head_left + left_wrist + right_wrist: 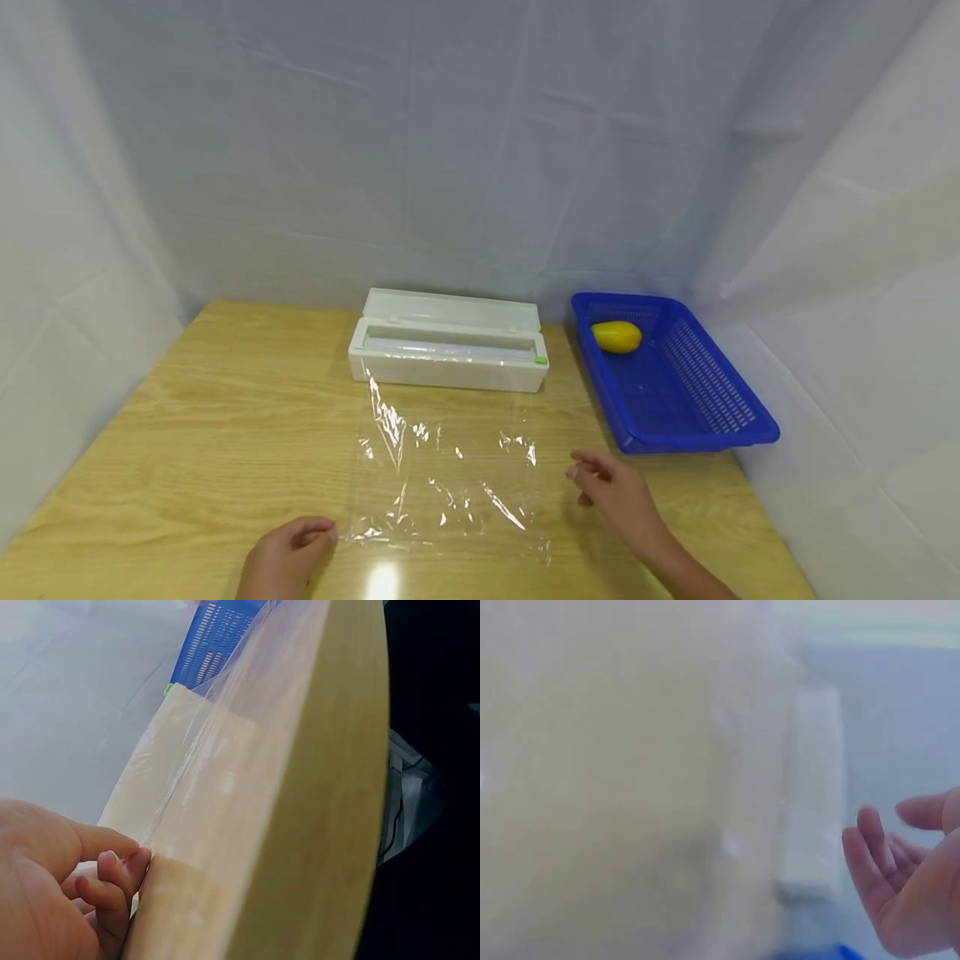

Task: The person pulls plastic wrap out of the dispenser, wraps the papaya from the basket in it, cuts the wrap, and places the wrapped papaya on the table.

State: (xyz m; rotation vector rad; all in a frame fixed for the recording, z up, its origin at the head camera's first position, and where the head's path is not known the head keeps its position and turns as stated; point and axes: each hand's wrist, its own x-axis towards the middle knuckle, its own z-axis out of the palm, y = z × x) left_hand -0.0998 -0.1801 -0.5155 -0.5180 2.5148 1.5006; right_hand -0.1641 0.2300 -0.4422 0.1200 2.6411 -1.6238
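A clear sheet of cling film [457,475] stretches from the white dispenser box [450,372] toward the front of the wooden table. At the sheet's near left corner, my left hand [281,557] pinches the film's edge between thumb and fingertips; the left wrist view shows this hand [64,889] at the gathered film [217,772]. Right of the sheet, apart from it, hovers my right hand [618,504]. Its fingers are loosely bent and hold nothing, as the right wrist view shows for the same hand [911,892]. The box's lid [453,311] stands open, showing the roll inside.
A blue plastic basket [611,392] stands at the right of the table, with a yellow oval fruit [617,337] in its far left corner. A green slider [540,360] sits at the box's right end. White sheeting [465,150] surrounds the table's back and sides.
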